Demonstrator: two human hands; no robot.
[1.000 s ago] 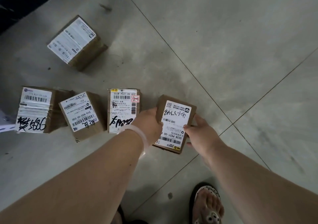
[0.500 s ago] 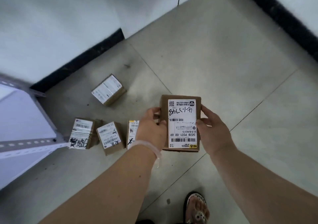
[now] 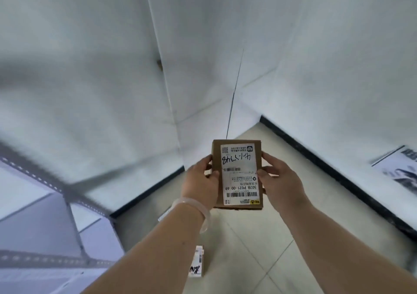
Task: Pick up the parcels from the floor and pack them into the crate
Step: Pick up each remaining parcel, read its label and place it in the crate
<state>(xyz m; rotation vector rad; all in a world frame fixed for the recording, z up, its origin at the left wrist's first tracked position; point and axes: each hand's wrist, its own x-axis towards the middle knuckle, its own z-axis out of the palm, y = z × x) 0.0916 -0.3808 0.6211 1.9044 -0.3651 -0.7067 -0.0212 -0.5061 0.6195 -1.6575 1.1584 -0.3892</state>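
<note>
I'm holding the parcel point(image 3: 238, 174) up in the air, facing the wall corner, left hand point(image 3: 200, 184) gripping its left edge and right hand point(image 3: 281, 184) gripping its right edge. Another parcel point(image 3: 196, 261) is lying on the floor point(image 3: 259, 248) below my left arm.

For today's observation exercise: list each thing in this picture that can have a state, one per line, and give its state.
Held parcel: lifted off the floor, gripped on both sides, label facing the camera, upside down.
Left hand: closed on the parcel's left edge.
Right hand: closed on the parcel's right edge.
Floor parcel: lying on the floor, partly hidden by the left arm.
Bracelet: worn on the left wrist.
</note>
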